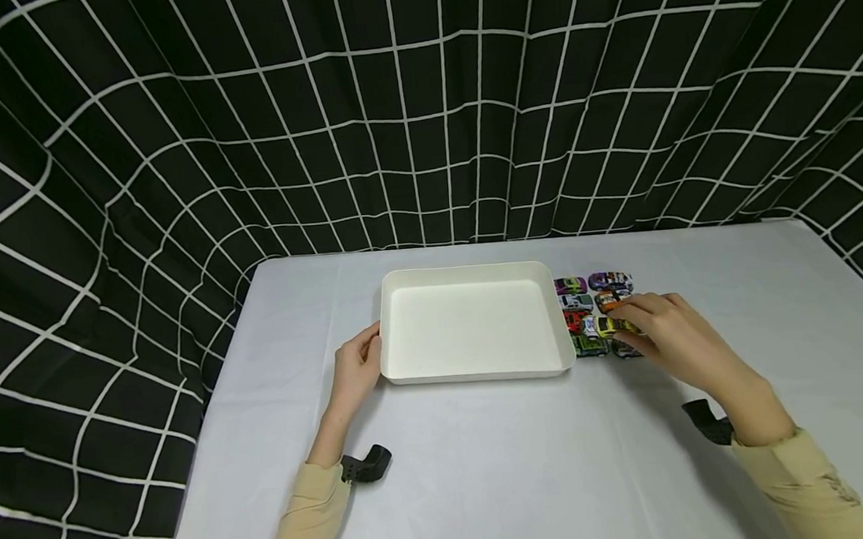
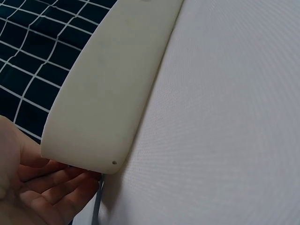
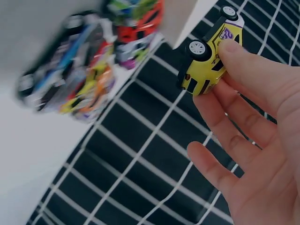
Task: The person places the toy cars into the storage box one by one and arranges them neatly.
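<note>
Pinching yellow toy car (image 3: 206, 70) between thumb and fingers of right hand (image 1: 657, 325), above other cars (image 1: 575, 302) just right of white tray (image 1: 476, 325). Resting relaxed left hand (image 1: 354, 371) against tray's left end. Seemingly at pick-up step; next, needing steady pinch.

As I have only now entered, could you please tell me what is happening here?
A person's right hand pinches a yellow toy car, held above other toy cars on the table. Those cars sit in a cluster just right of a white tray. The left hand touches the tray's left side.
</note>
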`<state>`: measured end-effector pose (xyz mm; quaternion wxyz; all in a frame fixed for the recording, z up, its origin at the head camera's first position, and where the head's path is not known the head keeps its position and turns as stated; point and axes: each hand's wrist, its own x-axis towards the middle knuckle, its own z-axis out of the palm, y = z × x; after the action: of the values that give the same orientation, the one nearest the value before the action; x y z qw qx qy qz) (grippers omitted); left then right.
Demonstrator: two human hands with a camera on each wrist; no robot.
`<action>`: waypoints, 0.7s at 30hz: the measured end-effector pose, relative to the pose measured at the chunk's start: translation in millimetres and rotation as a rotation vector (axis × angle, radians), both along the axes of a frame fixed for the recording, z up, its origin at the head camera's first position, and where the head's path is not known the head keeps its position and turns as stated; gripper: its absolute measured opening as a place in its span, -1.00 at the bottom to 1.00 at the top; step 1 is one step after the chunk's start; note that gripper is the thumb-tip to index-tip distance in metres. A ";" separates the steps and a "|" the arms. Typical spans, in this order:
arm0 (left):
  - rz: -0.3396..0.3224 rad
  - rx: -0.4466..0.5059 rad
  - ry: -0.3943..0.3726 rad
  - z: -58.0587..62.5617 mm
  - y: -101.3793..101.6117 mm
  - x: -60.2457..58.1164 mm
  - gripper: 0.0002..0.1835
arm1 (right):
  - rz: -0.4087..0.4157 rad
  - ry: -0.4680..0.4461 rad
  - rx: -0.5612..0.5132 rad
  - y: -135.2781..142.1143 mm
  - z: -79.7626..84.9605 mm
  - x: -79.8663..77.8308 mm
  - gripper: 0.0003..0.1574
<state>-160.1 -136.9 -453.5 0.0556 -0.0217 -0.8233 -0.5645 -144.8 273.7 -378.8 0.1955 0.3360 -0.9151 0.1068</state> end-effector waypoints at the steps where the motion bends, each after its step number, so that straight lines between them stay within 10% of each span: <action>1: -0.001 0.005 -0.001 0.1 -0.1 -0.2 -0.66 | 0.006 -0.004 0.001 -4.1 1.9 -2.6 -0.60; 21: -0.015 0.043 0.016 -3.1 -2.1 -1.5 -0.66 | 0.164 -0.079 0.037 -85.2 8.8 -55.6 -0.75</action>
<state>-161.6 -139.0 -456.5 0.0583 -0.0309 -0.8103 -0.5823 -200.4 188.5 -370.0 0.1438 0.4087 -0.8934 0.1188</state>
